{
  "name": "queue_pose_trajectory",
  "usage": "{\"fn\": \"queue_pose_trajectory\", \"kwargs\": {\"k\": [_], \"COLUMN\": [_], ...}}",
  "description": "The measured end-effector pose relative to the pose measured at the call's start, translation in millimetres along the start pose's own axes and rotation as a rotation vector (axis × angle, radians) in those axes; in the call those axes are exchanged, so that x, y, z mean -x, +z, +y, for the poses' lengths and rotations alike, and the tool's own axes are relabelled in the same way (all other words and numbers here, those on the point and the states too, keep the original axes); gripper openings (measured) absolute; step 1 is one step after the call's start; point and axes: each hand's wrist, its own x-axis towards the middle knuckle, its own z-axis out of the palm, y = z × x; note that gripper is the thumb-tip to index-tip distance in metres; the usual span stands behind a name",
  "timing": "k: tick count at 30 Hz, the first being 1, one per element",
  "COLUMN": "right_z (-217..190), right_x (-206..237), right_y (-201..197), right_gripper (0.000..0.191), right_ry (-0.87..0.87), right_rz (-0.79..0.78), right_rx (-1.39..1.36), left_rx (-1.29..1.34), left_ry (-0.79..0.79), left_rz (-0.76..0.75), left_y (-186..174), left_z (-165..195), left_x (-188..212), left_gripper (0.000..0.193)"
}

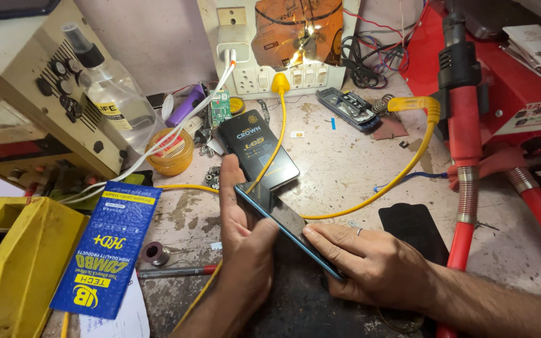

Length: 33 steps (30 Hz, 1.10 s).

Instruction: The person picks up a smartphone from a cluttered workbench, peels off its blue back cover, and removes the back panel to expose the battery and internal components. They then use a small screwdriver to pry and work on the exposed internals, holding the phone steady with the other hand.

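I see both hands on a smartphone (289, 228) held on edge, tilted, low over the middle of the desk (345, 169). My left hand (242, 228) cups its upper end from behind, thumb pressed on the dark screen, so that grip is closed around the phone. My right hand (370, 263) pinches the lower end, fingers laid flat along the screen side. A yellow cable (402, 175) runs behind the phone. Just beyond lies a black battery box (258, 150); a dark pad (411, 228) sits just right of my right hand. A blue packet (111, 250) leans on a yellow bin (20, 263) at left, and a red hot-air tool (464, 119) stands at right.
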Motion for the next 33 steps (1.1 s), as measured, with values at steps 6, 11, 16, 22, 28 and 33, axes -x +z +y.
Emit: {"fn": "queue_pose_trajectory", "kwargs": {"k": [6, 11, 16, 22, 28, 33], "right_z": [-1, 0, 1, -1, 6, 10], "right_x": [0, 0, -4, -6, -7, -6], "right_y": [3, 5, 2, -9, -17, -18], "right_gripper": [0.064, 0.061, 0.064, 0.079, 0.082, 0.082], "right_ry": [0.014, 0.074, 0.13, 0.206, 0.221, 0.19], "right_rz": [0.061, 0.091, 0.089, 0.012, -0.125, -0.153], "right_rx": [0.026, -0.022, -0.113, -0.22, -0.299, -0.31], "left_rx": [-0.038, -0.057, -0.057, -0.092, -0.112, -0.083], "left_ry": [-0.024, -0.012, -0.108, -0.227, -0.206, -0.188], "left_rz": [-0.076, -0.118, -0.117, -0.146, -0.196, -0.226], "left_y": [8, 10, 13, 13, 14, 14], "left_z": [0, -1, 0, 0, -3, -2], "left_x": [11, 12, 14, 17, 21, 23], "left_gripper": [0.117, 0.12, 0.122, 0.125, 0.125, 0.125]}}
